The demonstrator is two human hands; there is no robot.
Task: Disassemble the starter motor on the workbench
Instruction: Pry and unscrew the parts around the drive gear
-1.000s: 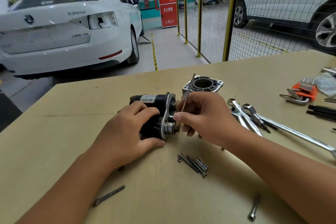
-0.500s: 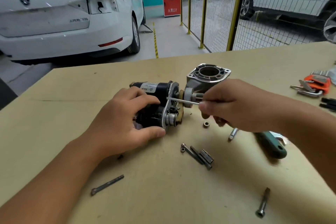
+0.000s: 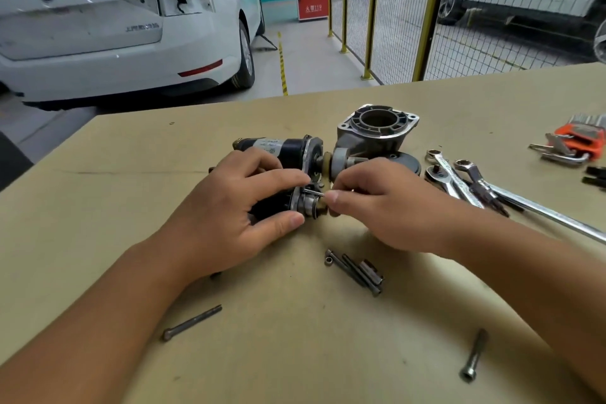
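Black and cylindrical, the starter motor [image 3: 282,170] lies on its side mid-worktop [image 3: 131,174], your left hand [image 3: 229,213] curled over its body — thumb and forefinger braced at the bright metal end plate. Your right hand [image 3: 377,207] pinches a thin steel pin [image 3: 313,192] at that plate, the grip narrow. Just behind stands the cast aluminium nose housing [image 3: 373,131], ribbed and hollow. Dark bolts [image 3: 357,272] lie near your wrists on the matte tan board; chromed wrenches [image 3: 459,180] lie right.
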